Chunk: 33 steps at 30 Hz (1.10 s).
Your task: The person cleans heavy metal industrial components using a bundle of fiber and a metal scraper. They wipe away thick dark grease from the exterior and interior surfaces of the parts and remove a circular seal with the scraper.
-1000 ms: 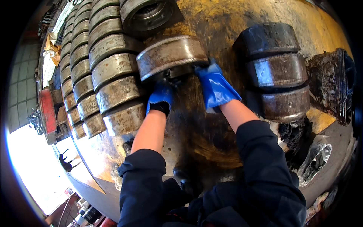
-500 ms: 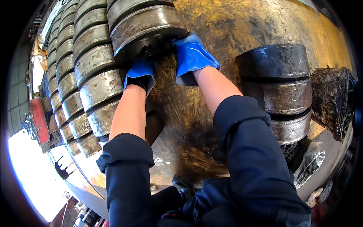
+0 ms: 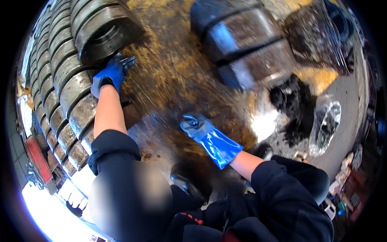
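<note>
Both of my hands wear blue rubber gloves. My left hand (image 3: pixel 109 76) is at the lower edge of the nearest thick steel ring (image 3: pixel 90 35), fingers stretched out and apart; whether they touch it is hard to make out. That ring ends a row of similar rings, and its hollow opening faces me. My right hand (image 3: pixel 196 126) hangs over the stained surface (image 3: pixel 161 80), away from the rings. Its fingers are curled in, with nothing visible in them. Farther right lies a short row of dark, oily steel rings (image 3: pixel 252 34).
Several rows of steel rings (image 3: pixel 60 76) fill the left side. Beyond the dark rings sits a grimy wrapped bundle (image 3: pixel 316 34). A black greasy clump (image 3: pixel 291 97) and a clear plastic bag (image 3: pixel 327 127) lie at the right. A red metal part (image 3: pixel 38 159) stands at the far left.
Both hands were at the end ring's lower edge. My right hand has come off it and drawn back toward me; my left stays beside it. The view has swung right.
</note>
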Motion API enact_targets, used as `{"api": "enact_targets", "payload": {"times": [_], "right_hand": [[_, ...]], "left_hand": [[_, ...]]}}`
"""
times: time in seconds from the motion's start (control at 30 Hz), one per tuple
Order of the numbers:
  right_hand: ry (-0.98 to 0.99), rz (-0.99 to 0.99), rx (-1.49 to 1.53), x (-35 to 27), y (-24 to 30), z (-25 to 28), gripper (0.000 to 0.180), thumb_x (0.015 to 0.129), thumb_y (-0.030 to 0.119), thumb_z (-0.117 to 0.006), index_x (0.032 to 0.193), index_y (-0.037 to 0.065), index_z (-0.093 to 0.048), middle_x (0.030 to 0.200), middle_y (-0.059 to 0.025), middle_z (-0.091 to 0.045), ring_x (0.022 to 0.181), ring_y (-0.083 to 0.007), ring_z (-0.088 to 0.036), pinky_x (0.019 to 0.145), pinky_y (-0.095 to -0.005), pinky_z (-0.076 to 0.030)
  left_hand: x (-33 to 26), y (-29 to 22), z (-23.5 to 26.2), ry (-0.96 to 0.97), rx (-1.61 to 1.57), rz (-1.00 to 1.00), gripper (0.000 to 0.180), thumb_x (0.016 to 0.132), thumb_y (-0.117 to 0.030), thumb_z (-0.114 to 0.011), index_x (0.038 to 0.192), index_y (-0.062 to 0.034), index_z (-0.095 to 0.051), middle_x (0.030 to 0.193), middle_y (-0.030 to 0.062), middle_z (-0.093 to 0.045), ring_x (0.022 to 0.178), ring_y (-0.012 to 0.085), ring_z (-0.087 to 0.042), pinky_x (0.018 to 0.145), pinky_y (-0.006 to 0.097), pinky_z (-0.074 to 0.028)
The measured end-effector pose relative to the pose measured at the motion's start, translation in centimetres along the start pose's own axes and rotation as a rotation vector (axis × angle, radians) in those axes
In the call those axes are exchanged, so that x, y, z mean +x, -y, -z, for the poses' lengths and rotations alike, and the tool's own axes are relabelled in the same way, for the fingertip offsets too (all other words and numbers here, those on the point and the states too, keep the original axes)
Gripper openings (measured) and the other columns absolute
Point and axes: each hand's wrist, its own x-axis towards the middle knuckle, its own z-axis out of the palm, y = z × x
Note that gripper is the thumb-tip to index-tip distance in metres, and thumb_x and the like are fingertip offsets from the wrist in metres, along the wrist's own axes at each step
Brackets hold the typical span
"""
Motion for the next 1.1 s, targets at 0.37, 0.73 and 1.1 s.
{"api": "enact_targets", "payload": {"times": [0.37, 0.73, 1.1], "right_hand": [[0.514, 0.57, -1.215, -14.7, -8.6, 6.5, 0.047, 0.086, 0.042, -0.056, 0.114, 0.004, -0.059, 0.093, -0.0169, -0.067, 0.088, -0.035, -0.064, 0.077, -0.0436, -0.051], [0.308, 0.957, -1.472, -27.6, -5.3, 10.5, 0.035, 0.073, 0.035, -0.061, 0.081, 0.001, -0.069, 0.083, -0.0214, -0.066, 0.078, -0.0378, -0.065, 0.067, -0.0458, -0.05], [0.091, 0.555, -1.263, -36.5, 1.7, 9.9, 0.05, 0.078, 0.046, -0.064, 0.107, 0.006, -0.066, 0.101, -0.017, -0.068, 0.095, -0.0319, -0.064, 0.084, -0.0395, -0.049]], "left_hand": [[-17.2, 7.5, -5.3, 0.136, 0.186, 0.304, 0.031, 0.098, -0.031, -0.041, 0.112, -0.0086, -0.057, 0.09, 0.012, -0.07, 0.069, 0.021, -0.067, 0.052, 0.03, -0.046], [-43.3, -5.4, -7.7, 0.252, 0.172, -0.177, 0.031, 0.094, -0.036, -0.055, 0.108, -0.0083, -0.058, 0.078, 0.0036, -0.062, 0.057, 0.0103, -0.055, 0.043, 0.021, -0.036], [-55.7, -4.5, -13.3, 0.103, 0.403, -0.598, 0.04, 0.091, -0.036, -0.059, 0.108, 0.0002, -0.062, 0.088, 0.0056, -0.068, 0.07, 0.0121, -0.06, 0.061, 0.026, -0.047]]}}
